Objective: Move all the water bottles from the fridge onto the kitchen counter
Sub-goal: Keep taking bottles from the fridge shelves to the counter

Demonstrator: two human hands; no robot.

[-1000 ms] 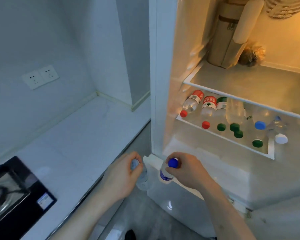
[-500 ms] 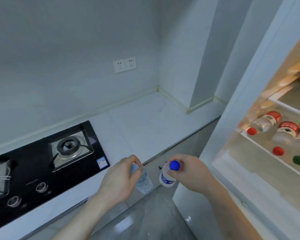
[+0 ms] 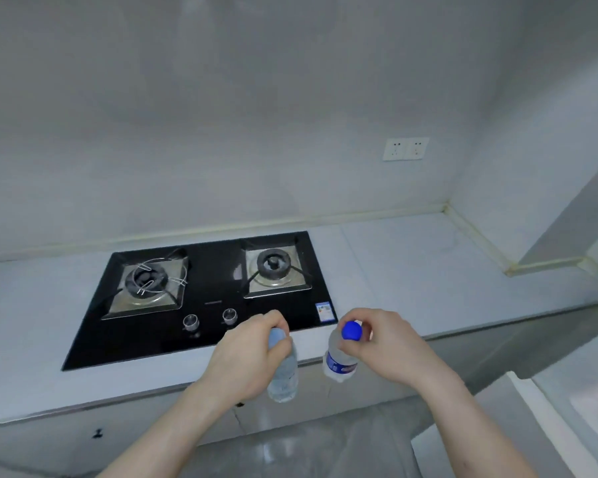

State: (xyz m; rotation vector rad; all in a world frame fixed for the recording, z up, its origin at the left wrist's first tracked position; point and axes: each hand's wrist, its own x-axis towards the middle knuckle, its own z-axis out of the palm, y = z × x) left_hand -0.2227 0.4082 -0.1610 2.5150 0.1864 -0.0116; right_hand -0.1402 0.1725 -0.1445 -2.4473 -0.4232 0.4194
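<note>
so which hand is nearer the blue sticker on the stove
Right. The right hand is just right of the sticker; the left hand is further off, below-left.

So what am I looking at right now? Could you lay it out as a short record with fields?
place: white kitchen counter with a black gas hob set into it
left hand: grips a clear bottle with a pale blue cap near its top
right hand: holds a bottle with a dark blue cap by the neck
bottle positions: both hang in the air at the counter's front edge, not yet set down
free counter space: right of the hob
wall: double socket above the counter
</note>
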